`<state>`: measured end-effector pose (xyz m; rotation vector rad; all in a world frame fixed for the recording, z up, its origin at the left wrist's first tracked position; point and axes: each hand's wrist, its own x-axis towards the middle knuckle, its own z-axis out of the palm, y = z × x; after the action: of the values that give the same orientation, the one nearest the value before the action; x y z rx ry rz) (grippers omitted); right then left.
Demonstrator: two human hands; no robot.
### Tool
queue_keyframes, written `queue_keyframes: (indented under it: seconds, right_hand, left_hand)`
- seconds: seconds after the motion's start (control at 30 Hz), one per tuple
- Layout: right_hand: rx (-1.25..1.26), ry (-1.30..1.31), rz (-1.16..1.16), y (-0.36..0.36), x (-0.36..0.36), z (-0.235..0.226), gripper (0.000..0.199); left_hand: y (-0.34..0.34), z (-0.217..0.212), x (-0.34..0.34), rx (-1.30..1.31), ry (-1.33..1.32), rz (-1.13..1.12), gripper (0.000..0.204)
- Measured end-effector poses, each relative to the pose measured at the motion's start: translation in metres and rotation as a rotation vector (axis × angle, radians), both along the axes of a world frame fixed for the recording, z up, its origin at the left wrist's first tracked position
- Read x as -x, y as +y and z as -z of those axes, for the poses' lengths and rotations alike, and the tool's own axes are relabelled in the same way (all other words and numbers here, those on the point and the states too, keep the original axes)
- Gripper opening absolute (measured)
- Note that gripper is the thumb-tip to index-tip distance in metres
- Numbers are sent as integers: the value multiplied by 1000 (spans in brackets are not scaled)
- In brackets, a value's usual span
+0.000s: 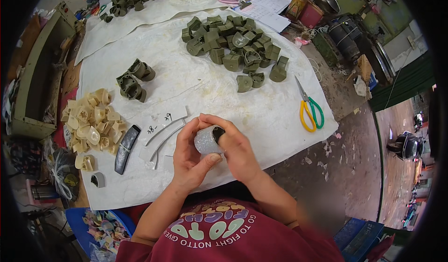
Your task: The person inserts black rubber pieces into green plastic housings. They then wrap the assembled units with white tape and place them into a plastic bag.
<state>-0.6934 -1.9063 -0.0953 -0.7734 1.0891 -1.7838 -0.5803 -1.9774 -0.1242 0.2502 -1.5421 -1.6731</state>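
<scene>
In front of my chest I hold a shoe heel covered in silver-grey glittery material, its dark open end turned to the right. My left hand wraps around its left side, with the thumb below. The fingers of my right hand press at the open end; their tips are partly hidden. Pale curved strips with handwritten marks lie just left of my hands. Beside them is a banded black strip bundle. A small grey-covered heel stands near the table's left edge.
A white sheet covers the table. Olive heels are heaped at the back, with a few apart on the left. Cream heel pieces are piled far left. Scissors lie right, papers behind. A blue scrap bin stands below left.
</scene>
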Motion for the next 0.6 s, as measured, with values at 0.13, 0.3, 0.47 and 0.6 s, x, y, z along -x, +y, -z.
queue_keyframes:
  seconds: [0.13, 0.3, 0.47, 0.6]
  right_hand:
    - [-51, 66, -10, 2, -2, 11, 40]
    - [93, -66, -103, -1, 6, 7, 37]
    - [12, -63, -120, 1, 4, 12, 39]
    - [124, -121, -197, -3, 11, 8, 34]
  left_hand:
    - [2, -5, 1, 37, -39, -26, 82]
    - [1, -5, -6, -229, 69, 39, 83]
    - [4, 0, -3, -190, 2, 27, 86]
    - [1, -2, -7, -274, 6, 8, 90]
